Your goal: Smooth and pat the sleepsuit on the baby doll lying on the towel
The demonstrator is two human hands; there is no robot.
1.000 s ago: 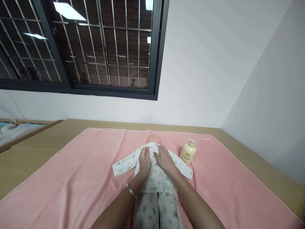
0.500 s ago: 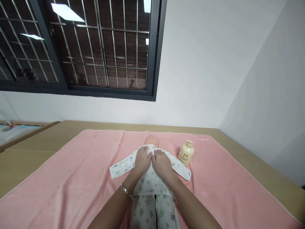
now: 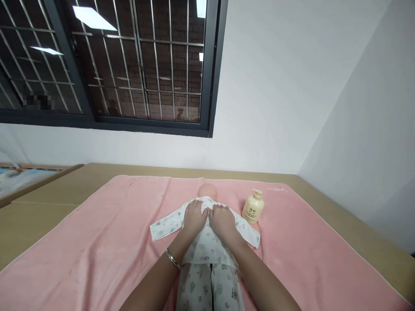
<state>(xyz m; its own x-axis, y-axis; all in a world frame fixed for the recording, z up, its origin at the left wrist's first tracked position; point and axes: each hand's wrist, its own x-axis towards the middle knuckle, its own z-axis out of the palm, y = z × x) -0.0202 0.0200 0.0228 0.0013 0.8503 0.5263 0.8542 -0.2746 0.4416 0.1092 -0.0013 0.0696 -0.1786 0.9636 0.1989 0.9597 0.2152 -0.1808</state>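
A baby doll [image 3: 208, 190] lies on its back on a pink towel [image 3: 97, 242], dressed in white printed pyjamas [image 3: 207, 280]. My left hand [image 3: 193, 218] rests palm down on the left side of the doll's chest, fingers stretched out and close together. Beside it, my right hand [image 3: 221, 220] lies flat on the right side of the chest, fingertips near the collar. The two hands nearly touch at the middle of the shirt. A metal bangle [image 3: 171, 258] sits on my left wrist. The doll's sleeves spread out to both sides.
A cream pump bottle [image 3: 253, 208] stands on the towel just right of the doll's shoulder. The towel covers a tan table [image 3: 48, 194] set against a white wall under a barred window [image 3: 113, 65]. A wall closes in on the right.
Both hands have slid slightly up the doll's chest toward the collar and drawn closer together. The view has shifted a little.
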